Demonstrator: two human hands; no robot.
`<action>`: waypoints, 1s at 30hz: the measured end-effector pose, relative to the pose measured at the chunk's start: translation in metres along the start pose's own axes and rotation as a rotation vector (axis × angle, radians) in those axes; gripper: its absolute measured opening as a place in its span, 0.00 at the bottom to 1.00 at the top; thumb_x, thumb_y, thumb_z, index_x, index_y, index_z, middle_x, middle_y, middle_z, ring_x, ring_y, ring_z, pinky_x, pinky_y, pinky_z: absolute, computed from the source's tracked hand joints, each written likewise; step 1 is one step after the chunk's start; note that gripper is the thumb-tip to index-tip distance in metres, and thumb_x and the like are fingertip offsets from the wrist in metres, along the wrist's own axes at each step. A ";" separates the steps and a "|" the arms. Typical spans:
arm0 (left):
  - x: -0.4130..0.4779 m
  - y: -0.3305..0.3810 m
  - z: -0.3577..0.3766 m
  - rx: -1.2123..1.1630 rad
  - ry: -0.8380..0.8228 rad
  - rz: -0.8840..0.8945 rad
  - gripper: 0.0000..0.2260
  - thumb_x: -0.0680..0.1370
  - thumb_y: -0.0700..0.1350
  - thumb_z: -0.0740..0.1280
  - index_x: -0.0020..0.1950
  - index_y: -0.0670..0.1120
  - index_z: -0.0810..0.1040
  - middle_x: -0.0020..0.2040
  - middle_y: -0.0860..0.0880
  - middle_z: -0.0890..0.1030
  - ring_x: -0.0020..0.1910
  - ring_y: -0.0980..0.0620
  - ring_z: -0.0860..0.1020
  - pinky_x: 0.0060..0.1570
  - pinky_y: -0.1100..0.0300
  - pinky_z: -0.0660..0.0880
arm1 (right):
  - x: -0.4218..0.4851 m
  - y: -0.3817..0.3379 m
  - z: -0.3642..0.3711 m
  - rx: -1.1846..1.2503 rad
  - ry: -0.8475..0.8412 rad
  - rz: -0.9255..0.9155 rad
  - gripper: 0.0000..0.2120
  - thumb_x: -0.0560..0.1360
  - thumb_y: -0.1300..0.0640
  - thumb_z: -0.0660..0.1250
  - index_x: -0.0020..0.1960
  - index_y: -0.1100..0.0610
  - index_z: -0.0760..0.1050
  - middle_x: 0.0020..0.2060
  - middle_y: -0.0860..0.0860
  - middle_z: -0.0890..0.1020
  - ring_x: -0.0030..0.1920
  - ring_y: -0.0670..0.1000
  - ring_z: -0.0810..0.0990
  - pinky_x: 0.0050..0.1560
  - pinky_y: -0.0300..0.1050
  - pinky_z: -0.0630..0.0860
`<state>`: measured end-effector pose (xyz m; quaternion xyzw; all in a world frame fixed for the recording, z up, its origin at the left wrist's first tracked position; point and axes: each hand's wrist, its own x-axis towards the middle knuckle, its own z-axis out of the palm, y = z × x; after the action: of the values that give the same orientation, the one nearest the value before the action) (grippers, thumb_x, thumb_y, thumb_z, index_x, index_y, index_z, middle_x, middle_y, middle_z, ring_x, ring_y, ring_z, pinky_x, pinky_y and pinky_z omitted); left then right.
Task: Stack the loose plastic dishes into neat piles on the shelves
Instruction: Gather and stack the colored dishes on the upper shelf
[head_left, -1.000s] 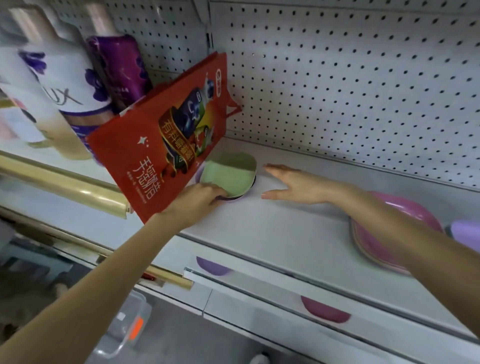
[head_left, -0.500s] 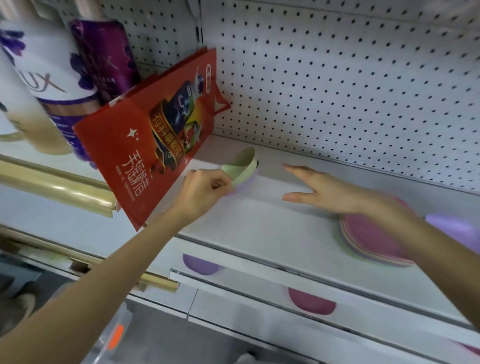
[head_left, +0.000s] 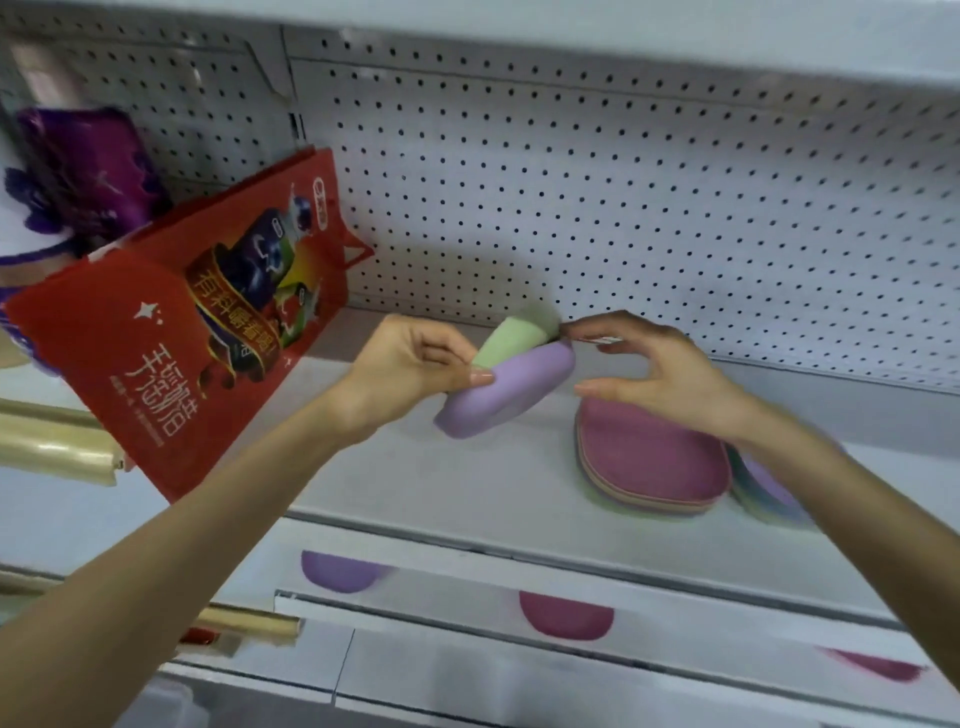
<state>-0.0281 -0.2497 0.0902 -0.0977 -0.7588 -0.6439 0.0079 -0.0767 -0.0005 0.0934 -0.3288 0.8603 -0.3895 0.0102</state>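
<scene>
The left hand (head_left: 410, 364) grips the purple dish (head_left: 519, 389), thumb on its outer wall, with the green dish (head_left: 511, 338) nested inside. Both are tilted above the shelf (head_left: 415, 483). The right hand (head_left: 670, 374) is relaxed, its fingers (head_left: 571, 328) touching the upper rim, over the pink pile (head_left: 649, 457).

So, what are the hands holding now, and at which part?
Left hand pinches the purple dish, with a green dish inside, at its near rim; right hand only touches the far rim.

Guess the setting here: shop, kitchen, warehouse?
Probably a retail shop aisle: pegboard back panel behind a white shelf, packaged goods like the red printed bag and a purple bottle at left, and a pile of pink plates on the shelf.
</scene>
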 end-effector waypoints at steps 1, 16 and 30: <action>0.003 0.006 0.007 0.015 -0.028 0.004 0.05 0.66 0.33 0.73 0.35 0.41 0.80 0.30 0.51 0.82 0.30 0.59 0.78 0.35 0.69 0.76 | -0.006 0.001 -0.009 -0.007 0.012 0.000 0.22 0.63 0.40 0.69 0.56 0.41 0.73 0.55 0.38 0.78 0.57 0.40 0.76 0.62 0.36 0.70; 0.055 0.058 0.159 0.179 -0.189 0.127 0.08 0.68 0.33 0.74 0.33 0.43 0.79 0.27 0.56 0.81 0.29 0.63 0.76 0.34 0.72 0.73 | -0.112 0.046 -0.107 0.011 0.068 0.079 0.05 0.69 0.64 0.73 0.40 0.54 0.81 0.34 0.39 0.82 0.36 0.37 0.77 0.45 0.30 0.72; 0.076 0.044 0.260 1.057 -0.144 0.378 0.06 0.77 0.49 0.66 0.48 0.51 0.83 0.42 0.52 0.84 0.42 0.49 0.79 0.45 0.57 0.74 | -0.195 0.137 -0.112 -0.687 -0.096 0.053 0.14 0.78 0.45 0.57 0.54 0.45 0.79 0.51 0.45 0.83 0.50 0.53 0.81 0.48 0.48 0.76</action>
<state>-0.0665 0.0217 0.0996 -0.2582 -0.9460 -0.1553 0.1195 -0.0307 0.2517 0.0326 -0.3086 0.9479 -0.0607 -0.0506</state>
